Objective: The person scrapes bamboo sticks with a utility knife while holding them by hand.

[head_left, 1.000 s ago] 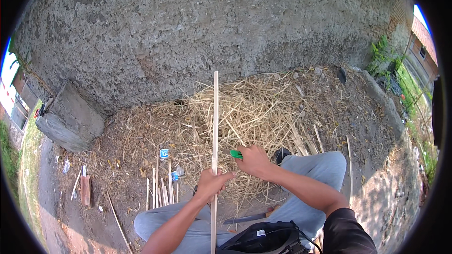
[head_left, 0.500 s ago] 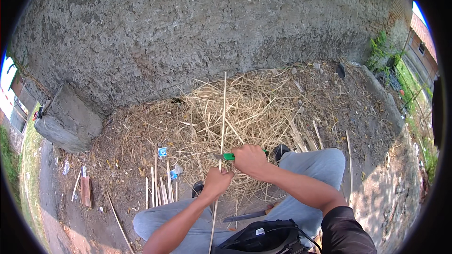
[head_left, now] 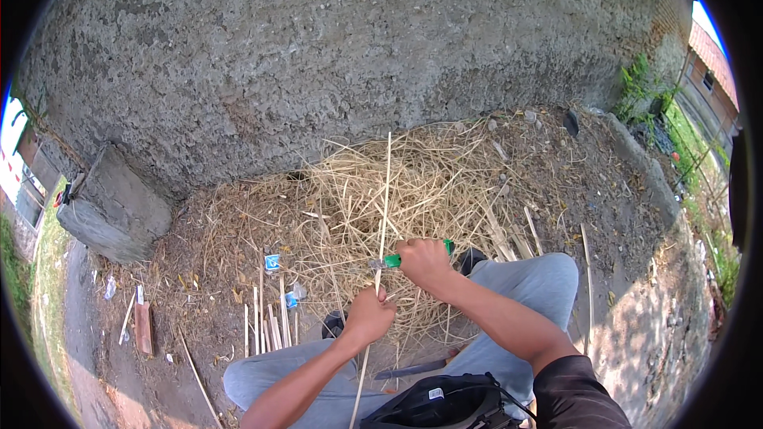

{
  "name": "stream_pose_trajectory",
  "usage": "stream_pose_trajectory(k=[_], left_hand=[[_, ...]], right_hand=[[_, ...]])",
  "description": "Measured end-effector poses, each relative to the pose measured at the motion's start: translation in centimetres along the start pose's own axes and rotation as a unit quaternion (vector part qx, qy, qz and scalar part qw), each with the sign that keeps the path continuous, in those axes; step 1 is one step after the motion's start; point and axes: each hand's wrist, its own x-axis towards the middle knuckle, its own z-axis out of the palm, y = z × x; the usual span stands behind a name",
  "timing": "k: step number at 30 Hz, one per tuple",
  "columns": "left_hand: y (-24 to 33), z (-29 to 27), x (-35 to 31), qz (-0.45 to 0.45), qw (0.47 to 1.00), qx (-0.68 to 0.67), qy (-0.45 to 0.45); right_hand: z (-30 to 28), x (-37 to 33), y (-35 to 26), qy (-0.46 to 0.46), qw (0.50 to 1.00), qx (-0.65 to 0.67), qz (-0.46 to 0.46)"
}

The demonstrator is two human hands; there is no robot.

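A long, thin pale strip, bamboo by its look, (head_left: pixel 385 199) runs upright between my knees toward the wall. Lower down, my left hand (head_left: pixel 370 316) is closed around it. My right hand (head_left: pixel 425 262) grips a green utility knife (head_left: pixel 393 260), whose blade meets the strip just above my left fist. The knife's green rear end pokes out beyond my right fingers. Beneath both hands spreads a heap of pale shavings (head_left: pixel 421 183).
A rough grey wall (head_left: pixel 358 48) rises behind the heap, with a concrete block (head_left: pixel 119 206) at left. Several cut strips (head_left: pixel 270 322) lie by my left knee. A long dark blade (head_left: pixel 412 368) lies between my legs, and a black bag (head_left: pixel 445 401) sits at my lap.
The strip's far end has shifted slightly right and down. My right hand has moved a little right and up, and the knife is tilted more. Both grips stay closed.
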Motion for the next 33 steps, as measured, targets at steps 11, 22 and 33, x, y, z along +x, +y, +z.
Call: stream_pose_trajectory(k=[11,22,33], left_hand=[[-0.4,1.7,-3.1,-0.002,0.991,0.061,-0.116],[-2.9,0.2,-3.9,-0.002,0.994,0.071,-0.082],[-5.8,-3.9,-3.5,-0.241,0.907,-0.257,-0.23]], right_hand=[[-0.7,2.6,8.7,-0.007,0.98,-0.051,0.192],[3.7,5.3,12.0,-0.119,0.967,-0.088,0.209],[2.3,6.9,17.9,-0.298,0.913,-0.136,0.243]])
